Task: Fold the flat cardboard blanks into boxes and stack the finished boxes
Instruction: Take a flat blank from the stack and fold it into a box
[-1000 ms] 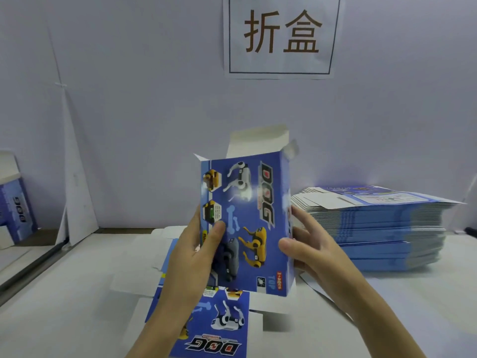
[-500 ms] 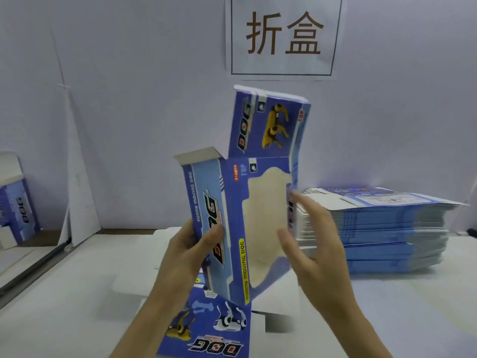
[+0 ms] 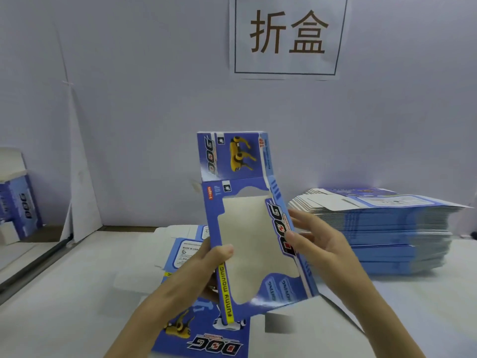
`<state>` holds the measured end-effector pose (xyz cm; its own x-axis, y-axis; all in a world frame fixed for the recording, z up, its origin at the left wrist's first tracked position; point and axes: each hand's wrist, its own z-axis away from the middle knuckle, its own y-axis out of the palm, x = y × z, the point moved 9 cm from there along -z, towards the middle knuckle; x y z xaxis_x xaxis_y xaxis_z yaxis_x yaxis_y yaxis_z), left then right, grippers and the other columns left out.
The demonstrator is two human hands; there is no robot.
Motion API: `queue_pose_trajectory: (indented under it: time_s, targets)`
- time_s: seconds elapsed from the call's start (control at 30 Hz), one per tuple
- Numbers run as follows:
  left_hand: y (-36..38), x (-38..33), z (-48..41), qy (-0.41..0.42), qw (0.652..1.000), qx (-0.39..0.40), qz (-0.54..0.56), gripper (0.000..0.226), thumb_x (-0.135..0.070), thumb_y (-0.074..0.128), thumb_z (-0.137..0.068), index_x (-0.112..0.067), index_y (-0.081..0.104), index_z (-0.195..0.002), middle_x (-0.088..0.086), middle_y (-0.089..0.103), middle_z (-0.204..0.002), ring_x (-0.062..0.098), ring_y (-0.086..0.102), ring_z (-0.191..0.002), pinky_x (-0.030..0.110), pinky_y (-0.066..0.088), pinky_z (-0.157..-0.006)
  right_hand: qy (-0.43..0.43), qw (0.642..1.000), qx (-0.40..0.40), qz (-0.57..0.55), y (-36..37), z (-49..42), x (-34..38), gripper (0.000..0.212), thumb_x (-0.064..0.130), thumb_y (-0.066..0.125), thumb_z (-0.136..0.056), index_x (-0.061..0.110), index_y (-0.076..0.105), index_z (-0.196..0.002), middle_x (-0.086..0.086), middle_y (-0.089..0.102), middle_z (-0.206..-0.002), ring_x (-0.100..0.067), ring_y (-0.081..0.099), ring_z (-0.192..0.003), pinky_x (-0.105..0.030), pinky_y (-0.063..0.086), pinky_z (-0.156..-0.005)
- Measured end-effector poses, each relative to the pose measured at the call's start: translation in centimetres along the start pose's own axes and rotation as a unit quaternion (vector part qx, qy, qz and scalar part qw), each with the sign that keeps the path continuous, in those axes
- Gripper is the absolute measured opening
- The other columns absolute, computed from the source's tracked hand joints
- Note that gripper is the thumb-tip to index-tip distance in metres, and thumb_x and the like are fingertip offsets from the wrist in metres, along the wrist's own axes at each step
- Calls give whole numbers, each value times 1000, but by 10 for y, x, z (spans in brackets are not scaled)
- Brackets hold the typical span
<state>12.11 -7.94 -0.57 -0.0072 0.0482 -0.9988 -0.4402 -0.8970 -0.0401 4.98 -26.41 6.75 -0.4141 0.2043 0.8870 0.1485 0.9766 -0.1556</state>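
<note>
Standing almost upright in the air over the near middle of the desk (image 3: 64, 293), the half-formed box (image 3: 250, 244) is held with its long axis close to vertical, the upper end tipped slightly to the left. It is pinched low on its left edge by the left hand (image 3: 196, 270), whose thumb is laid across the windowed front panel while the other fingers are hidden behind. The right hand (image 3: 322, 244) is spread against the narrow right side panel: the thumb is pressed to the printed face and the fingers are stretched out just behind it, curled round nothing. The top flap (image 3: 229, 156) is seen standing straight up from the upper end, not yet tucked (the lower end is turned toward the desk, and how it is closed cannot be told).

The step in hand is judged to be squaring up the sleeve before the ends are shut. The coming move is thought to turn on one relation: the unfolded flap lies above both hands, along the box's long axis, and the free right hand is the likelier to be sent up to it, the left being needed as anchor. A loose blank (image 3: 206, 339) lies flat on the desk directly below, a stack of flat blanks (image 3: 392, 228) sits toward the right edge, and an erected box (image 3: 19, 202) stands beyond the left edge.
</note>
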Motion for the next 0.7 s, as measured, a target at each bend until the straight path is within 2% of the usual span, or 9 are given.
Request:
queue_pose_trajectory:
  time_s: [0.07, 0.13, 0.2, 0.3, 0.43, 0.5, 0.57, 0.63, 0.7]
  targets:
    - [-7, -10, -1, 33, 998, -32, 53, 69, -53, 77, -53, -28, 56, -113, 0, 73, -71, 18, 70, -63, 33, 53, -58, 58, 994, 88, 1, 17, 5, -14, 59, 51, 72, -74, 49, 48, -128, 24, 68, -115, -6, 67, -106, -24, 57, -80]
    - [-12, -18, -1, 86, 992, -50, 84, 75, -64, 70, -53, -35, 52, -120, -1, 75, -90, 21, 72, -77, 36, 57, -63, 134, 978, 158, -15, 37, 14, -28, 72, 59, 75, -61, 53, 43, -125, 26, 69, -111, -3, 68, -103, -26, 57, -82]
    - [-11, -24, 7, 94, 991, -29, 91, 69, -59, 73, -57, -45, 48, -121, -8, 74, -96, 25, 70, -77, 34, 59, -64, 153, 974, 145, -83, 46, 13, -33, 71, 49, 80, -60, 44, 47, -124, 16, 73, -106, -11, 70, -101, -32, 60, -78]
    - [-9, -16, 14, 22, 998, 37, 48, 82, -47, 80, -50, -45, 43, -123, -5, 73, -102, 26, 71, -88, 37, 59, -69, 114, 984, 69, -121, 42, 4, -32, 67, 41, 77, -66, 39, 49, -127, 8, 73, -105, -15, 71, -101, -34, 61, -73]
    - [-35, -22, 27, -4, 999, 45, -16, 86, -42, 84, -47, -41, 43, -123, -3, 74, -98, 23, 71, -96, 33, 59, -69, 115, 982, 145, -31, 61, 12, -32, 89, 57, 77, -61, 53, 31, -138, 18, 64, -125, -9, 67, -109, -25, 58, -79]
    - [-63, -32, 35, 13, 1000, 7, -25, 85, -44, 83, -48, -39, 45, -123, -3, 74, -100, 20, 71, -96, 32, 59, -69, 141, 974, 168, 57, 63, 15, -45, 104, 66, 78, -64, 52, 16, -147, 14, 45, -146, -10, 56, -122, -26, 52, -92]
    - [-101, -41, 42, 41, 997, -61, -4, 81, -42, 84, -51, -28, 52, -125, 0, 74, -100, 19, 72, -93, 33, 59, -69, 161, 966, 165, 118, 63, 13, -54, 108, 61, 71, -63, 48, 8, -150, 9, 33, -153, -13, 49, -127, -19, 49, -85]
    - [-139, -50, 52, 78, 985, -139, 62, 64, -30, 88, -58, -15, 63, -115, 5, 75, -93, 18, 73, -82, 32, 59, -64, 179, 960, 169, 131, 64, 14, -60, 103, 56, 67, -61, 49, 10, -147, 6, 29, -156, -14, 47, -126, -18, 49, -80]
    - [-180, -64, 64, 124, 949, -239, 164, 41, -26, 83, -61, -10, 69, -97, 11, 73, -86, 19, 71, -71, 31, 59, -60, 178, 962, 160, 128, 65, 15, -60, 95, 58, 68, -57, 56, 16, -136, 5, 30, -156, -15, 49, -122, -27, 48, -87]
